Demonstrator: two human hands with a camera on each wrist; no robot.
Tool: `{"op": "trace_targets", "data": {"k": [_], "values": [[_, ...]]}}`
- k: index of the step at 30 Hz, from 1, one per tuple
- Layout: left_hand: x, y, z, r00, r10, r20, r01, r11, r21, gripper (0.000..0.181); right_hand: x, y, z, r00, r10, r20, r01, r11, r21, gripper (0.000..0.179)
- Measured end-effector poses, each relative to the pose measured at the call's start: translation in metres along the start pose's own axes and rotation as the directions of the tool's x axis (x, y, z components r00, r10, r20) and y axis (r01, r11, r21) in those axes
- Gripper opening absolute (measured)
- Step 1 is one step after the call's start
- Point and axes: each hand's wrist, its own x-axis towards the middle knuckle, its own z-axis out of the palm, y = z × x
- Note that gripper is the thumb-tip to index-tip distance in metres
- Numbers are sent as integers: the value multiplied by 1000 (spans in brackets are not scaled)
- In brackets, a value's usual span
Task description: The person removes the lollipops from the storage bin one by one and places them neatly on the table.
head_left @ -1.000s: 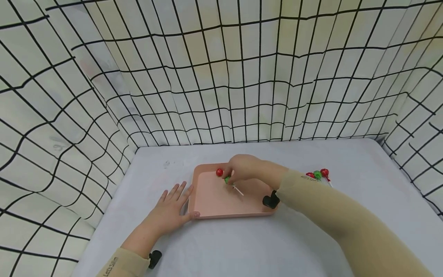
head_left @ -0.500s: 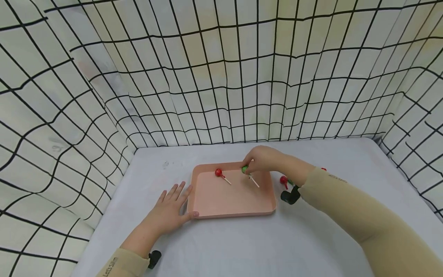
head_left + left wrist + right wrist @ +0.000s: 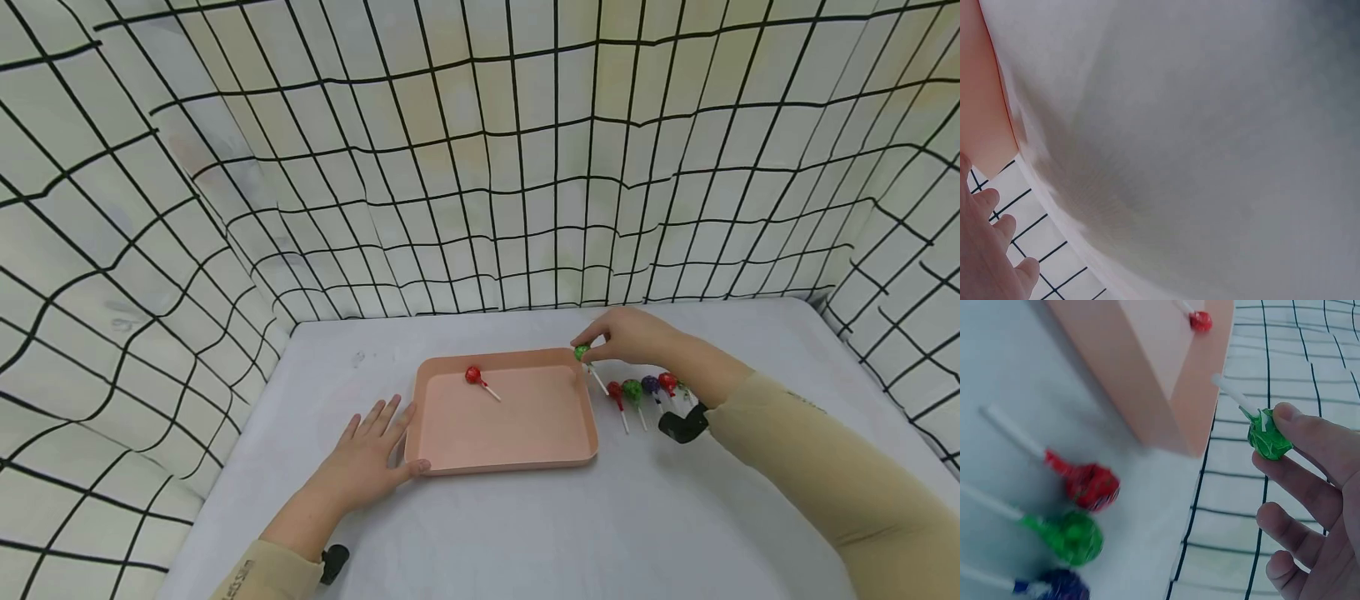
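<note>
My right hand (image 3: 633,336) pinches a green-wrapped lollipop (image 3: 1268,435) by its candy head between thumb and index finger, its white stick pointing away. It is over the back right corner of a pink tray (image 3: 502,429). One red lollipop (image 3: 473,376) lies inside the tray near its back edge. My left hand (image 3: 367,454) lies with fingers spread at the tray's left side, thumb on the front left corner. In the left wrist view, only part of the left hand (image 3: 991,244) shows at the lower left.
Right of the tray a row of lollipops lies on the white table (image 3: 480,533): a red lollipop (image 3: 615,392), a green lollipop (image 3: 633,390), a purple lollipop (image 3: 650,385) and another red one, with more partly behind the right wrist. Black-gridded white walls (image 3: 525,167) enclose the table's back and sides.
My right hand has carried the green lollipop rightward from beside the red one in the tray to the tray's back right corner, uncovering the row of lollipops. My left hand has stayed put.
</note>
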Motion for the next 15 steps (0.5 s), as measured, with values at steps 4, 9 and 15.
{"op": "trace_targets", "data": {"k": [4,9,15], "values": [[1,-2,3,1000,-2,-5,2,1000,-1,98,-13,19,-5,999,42,-16,-42,999,12,33],[3,-5,7,1000,-1,-3,1,1000,-12,101,-33,43,-10,993,115,-28,-114,993,35,35],[4,-5,8,1000,2,-17,-2,1000,6,99,-59,77,-10,982,185,-34,-183,982,46,40]]}}
